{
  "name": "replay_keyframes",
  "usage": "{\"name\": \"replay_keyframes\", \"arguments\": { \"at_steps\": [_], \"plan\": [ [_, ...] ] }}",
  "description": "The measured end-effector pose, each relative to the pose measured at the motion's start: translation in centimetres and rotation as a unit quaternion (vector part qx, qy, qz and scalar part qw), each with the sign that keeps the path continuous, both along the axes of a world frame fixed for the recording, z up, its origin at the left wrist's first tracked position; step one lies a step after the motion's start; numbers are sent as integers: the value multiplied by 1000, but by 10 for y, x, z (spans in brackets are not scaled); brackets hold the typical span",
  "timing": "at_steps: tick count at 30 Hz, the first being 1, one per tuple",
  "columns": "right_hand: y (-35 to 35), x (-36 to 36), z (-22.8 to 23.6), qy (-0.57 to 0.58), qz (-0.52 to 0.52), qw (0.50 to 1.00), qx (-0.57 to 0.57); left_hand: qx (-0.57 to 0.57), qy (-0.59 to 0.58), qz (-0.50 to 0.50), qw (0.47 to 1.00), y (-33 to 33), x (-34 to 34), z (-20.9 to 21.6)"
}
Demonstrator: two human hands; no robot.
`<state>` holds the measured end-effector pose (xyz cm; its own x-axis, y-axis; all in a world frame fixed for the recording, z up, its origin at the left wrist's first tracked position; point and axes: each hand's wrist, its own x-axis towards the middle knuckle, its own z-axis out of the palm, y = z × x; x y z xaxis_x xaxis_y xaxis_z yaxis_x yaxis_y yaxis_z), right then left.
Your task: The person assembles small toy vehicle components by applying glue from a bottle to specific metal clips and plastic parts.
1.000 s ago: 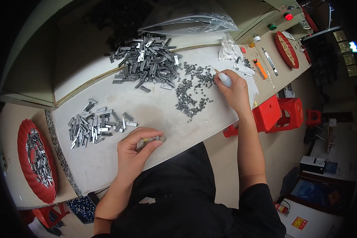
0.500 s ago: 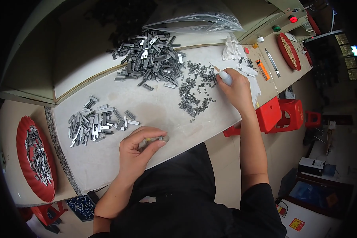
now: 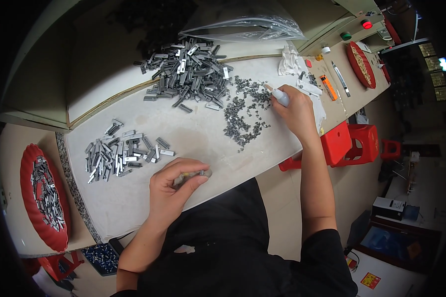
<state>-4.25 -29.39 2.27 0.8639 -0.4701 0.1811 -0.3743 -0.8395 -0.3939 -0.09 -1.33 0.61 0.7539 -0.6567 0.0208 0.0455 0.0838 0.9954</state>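
My right hand [image 3: 300, 113] is closed around a small white squeeze bottle [image 3: 281, 96] with a thin tip. The tip points to the upper left, over a scatter of tiny dark metal pieces [image 3: 237, 121]. Close to the table's near edge, my left hand [image 3: 167, 187] is curled, thumb and forefinger pinching a small grey metal piece [image 3: 202, 173]. Something pale and yellowish shows behind that thumb, mostly hidden by the fingers. Left of this hand lies a loose group of short grey metal bars [image 3: 119, 156]. A bigger heap of similar bars [image 3: 191, 76] sits farther back.
A red scalloped tray [image 3: 29, 198] of metal bars stands at far left. Behind the heap lies a clear plastic bag [image 3: 248, 27]. To the right are crumpled tissue [image 3: 288, 62], an orange box [image 3: 328, 87], a cutter knife [image 3: 341, 79] and another red tray [image 3: 354, 54]. Red stools [image 3: 337, 143] stand below.
My right hand and the bottle have shifted very slightly. The left hand keeps its pinch in nearly the same place.
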Motion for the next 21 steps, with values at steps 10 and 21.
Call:
{"name": "replay_keyframes", "arguments": {
  "at_steps": [10, 21],
  "plan": [
    [1, 1, 6, 15, -12, 999, 26, 3, 5, 1, 1000, 1, 0, 2],
    [94, -26, 17, -112, 223, 889, 383, 32, -32, 2, 999, 1, 1, 0]
  ]
}}
